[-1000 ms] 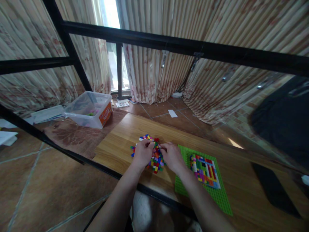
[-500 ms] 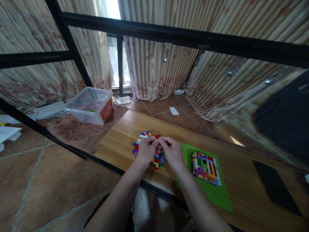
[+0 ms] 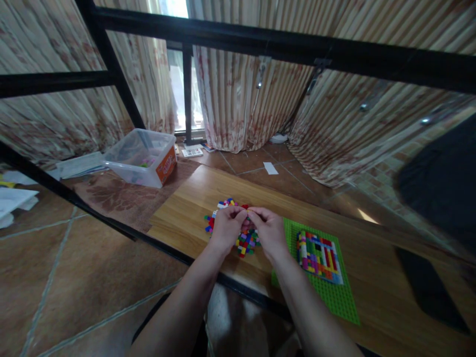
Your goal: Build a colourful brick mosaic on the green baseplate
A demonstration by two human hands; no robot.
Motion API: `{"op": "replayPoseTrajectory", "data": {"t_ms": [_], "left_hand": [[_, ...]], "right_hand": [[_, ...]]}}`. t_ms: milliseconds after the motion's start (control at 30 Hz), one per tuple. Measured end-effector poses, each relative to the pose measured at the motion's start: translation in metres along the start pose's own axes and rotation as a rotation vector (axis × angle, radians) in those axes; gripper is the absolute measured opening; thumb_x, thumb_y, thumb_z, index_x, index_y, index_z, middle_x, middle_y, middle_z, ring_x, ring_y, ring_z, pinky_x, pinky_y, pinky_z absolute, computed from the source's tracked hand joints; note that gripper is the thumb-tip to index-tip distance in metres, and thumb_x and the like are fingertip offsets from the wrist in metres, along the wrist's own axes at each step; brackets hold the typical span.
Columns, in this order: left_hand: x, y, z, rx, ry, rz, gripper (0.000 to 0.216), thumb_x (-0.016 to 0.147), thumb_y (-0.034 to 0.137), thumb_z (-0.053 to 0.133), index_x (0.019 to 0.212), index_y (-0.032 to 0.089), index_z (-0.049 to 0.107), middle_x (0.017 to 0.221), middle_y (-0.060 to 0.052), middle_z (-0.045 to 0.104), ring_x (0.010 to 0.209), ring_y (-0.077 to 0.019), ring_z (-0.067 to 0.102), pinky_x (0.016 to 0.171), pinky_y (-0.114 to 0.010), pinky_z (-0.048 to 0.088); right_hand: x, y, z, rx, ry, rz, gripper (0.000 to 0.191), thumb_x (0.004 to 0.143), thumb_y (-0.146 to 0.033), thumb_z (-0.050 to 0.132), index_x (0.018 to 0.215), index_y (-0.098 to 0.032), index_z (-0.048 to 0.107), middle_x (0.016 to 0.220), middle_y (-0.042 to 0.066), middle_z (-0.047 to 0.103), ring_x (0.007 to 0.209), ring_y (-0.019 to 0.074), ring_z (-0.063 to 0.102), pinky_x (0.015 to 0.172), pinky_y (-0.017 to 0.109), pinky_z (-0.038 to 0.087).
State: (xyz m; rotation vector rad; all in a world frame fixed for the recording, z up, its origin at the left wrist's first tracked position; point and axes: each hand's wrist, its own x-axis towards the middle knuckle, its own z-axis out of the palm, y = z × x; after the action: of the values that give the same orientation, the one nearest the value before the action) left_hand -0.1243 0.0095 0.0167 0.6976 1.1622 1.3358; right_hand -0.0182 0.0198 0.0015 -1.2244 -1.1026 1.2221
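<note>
Loose bricks (image 3: 247,244) on the table (image 3: 193,196) before me, below my left hand (image 3: 226,229) and right hand (image 3: 270,230), baseplate (image 3: 340,305) to their right, brick panel (image 3: 320,255) on it, slab (image 3: 431,290) farther right, bin (image 3: 145,177) (items inside) on the mat (image 3: 107,196), ahead-left.

Plastic toy bricks (image 3: 247,243) lie beneath the left hand (image 3: 226,230) and right hand (image 3: 271,230) on smooth wood-grain tabletop (image 3: 195,198); rightward, studded plastic baseplate (image 3: 340,303); beyond, pleated cloth curtains (image 3: 240,109).

Left fingers (image 3: 240,217) and right fingers (image 3: 256,218) together above loose bricks (image 3: 245,244), near green baseplate (image 3: 340,305)
</note>
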Motion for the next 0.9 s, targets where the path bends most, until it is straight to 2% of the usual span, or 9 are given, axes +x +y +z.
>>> {"op": "replayPoseTrajectory", "data": {"t_ms": [133, 233, 300, 400, 467, 533, 633, 733, 900], "left_hand": [[0.0, 0.001, -0.001, 0.019, -0.08, 0.018, 0.012, 0.074, 0.021, 0.067, 0.065, 0.013, 0.068, 0.051, 0.001, 0.059, 0.046, -0.0078, 0.05, 0.047, -0.018, 0.041], [0.004, 0.001, -0.005, 0.085, -0.117, 0.014, 0.015, 0.076, 0.023, 0.064, 0.066, 0.014, 0.068, 0.053, 0.001, 0.06, 0.045, -0.0086, 0.049, 0.047, -0.019, 0.039], [0.008, 0.002, -0.01, 0.244, -0.098, 0.072, 0.014, 0.076, 0.021, 0.062, 0.065, 0.015, 0.068, 0.054, 0.001, 0.06, 0.047, -0.0102, 0.049, 0.048, -0.021, 0.037], [0.01, 0.005, -0.018, 0.596, -0.024, 0.27, 0.014, 0.074, 0.015, 0.063, 0.061, 0.018, 0.068, 0.054, 0.001, 0.06, 0.05, -0.0121, 0.048, 0.053, -0.023, 0.035], [0.009, 0.007, -0.02, 0.78, -0.015, 0.361, 0.016, 0.073, 0.012, 0.064, 0.06, 0.02, 0.069, 0.054, 0.0, 0.06, 0.052, -0.0132, 0.048, 0.056, -0.025, 0.034], [0.007, 0.006, -0.02, 0.896, -0.053, 0.391, 0.018, 0.073, 0.01, 0.063, 0.059, 0.02, 0.069, 0.056, -0.001, 0.062, 0.054, -0.0144, 0.049, 0.058, -0.026, 0.035], [0.004, 0.004, -0.018, 1.002, -0.111, 0.412, 0.021, 0.073, 0.007, 0.061, 0.056, 0.019, 0.068, 0.057, -0.004, 0.063, 0.055, -0.0158, 0.052, 0.06, -0.027, 0.036], [0.004, 0.002, -0.018, 1.064, -0.142, 0.413, 0.021, 0.073, 0.006, 0.059, 0.059, 0.018, 0.068, 0.058, -0.004, 0.064, 0.056, -0.0166, 0.054, 0.061, -0.027, 0.039], [0.005, 0.007, -0.019, 1.121, -0.165, 0.332, 0.021, 0.079, 0.007, 0.056, 0.083, 0.016, 0.075, 0.079, -0.007, 0.074, 0.075, -0.0188, 0.065, 0.073, -0.027, 0.046]], "right_hand": [[-0.001, -0.007, -0.002, 0.148, -0.061, 0.063, 0.031, 0.062, -0.044, 0.078, 0.079, -0.018, 0.075, 0.064, 0.001, 0.069, 0.055, 0.0144, 0.059, 0.058, 0.03, 0.052], [0.005, -0.007, -0.009, 0.123, -0.051, 0.067, 0.03, 0.062, -0.044, 0.077, 0.08, -0.02, 0.075, 0.062, 0.0, 0.068, 0.056, 0.0143, 0.058, 0.059, 0.031, 0.052], [0.011, -0.006, -0.018, -0.051, 0.007, 0.019, 0.027, 0.067, -0.043, 0.072, 0.081, -0.021, 0.075, 0.067, 0.001, 0.07, 0.059, 0.0163, 0.061, 0.063, 0.033, 0.052], [0.018, -0.004, -0.032, -0.501, 0.075, -0.146, 0.016, 0.075, -0.035, 0.065, 0.078, -0.023, 0.076, 0.077, 0.003, 0.075, 0.072, 0.0203, 0.067, 0.074, 0.035, 0.052], [0.018, -0.004, -0.036, -0.745, 0.049, -0.214, 0.015, 0.079, -0.028, 0.062, 0.077, -0.023, 0.076, 0.081, 0.004, 0.076, 0.079, 0.0214, 0.068, 0.078, 0.036, 0.05], [0.016, -0.003, -0.034, -0.89, -0.009, -0.229, 0.016, 0.081, -0.024, 0.06, 0.078, -0.022, 0.076, 0.084, 0.006, 0.076, 0.08, 0.0221, 0.068, 0.078, 0.035, 0.049], [0.013, -0.001, -0.027, -0.975, -0.074, -0.233, 0.015, 0.08, -0.019, 0.063, 0.082, -0.022, 0.077, 0.087, 0.007, 0.076, 0.083, 0.0224, 0.069, 0.078, 0.034, 0.049], [0.01, -0.003, -0.026, -0.93, -0.065, -0.234, 0.016, 0.08, -0.017, 0.064, 0.088, -0.022, 0.077, 0.091, 0.006, 0.076, 0.082, 0.0203, 0.069, 0.079, 0.032, 0.05], [0.006, -0.017, -0.044, -1.018, 0.033, -0.226, 0.025, 0.089, -0.015, 0.053, 0.097, -0.018, 0.076, 0.101, 0.008, 0.076, 0.094, 0.0211, 0.069, 0.085, 0.032, 0.048]]}}
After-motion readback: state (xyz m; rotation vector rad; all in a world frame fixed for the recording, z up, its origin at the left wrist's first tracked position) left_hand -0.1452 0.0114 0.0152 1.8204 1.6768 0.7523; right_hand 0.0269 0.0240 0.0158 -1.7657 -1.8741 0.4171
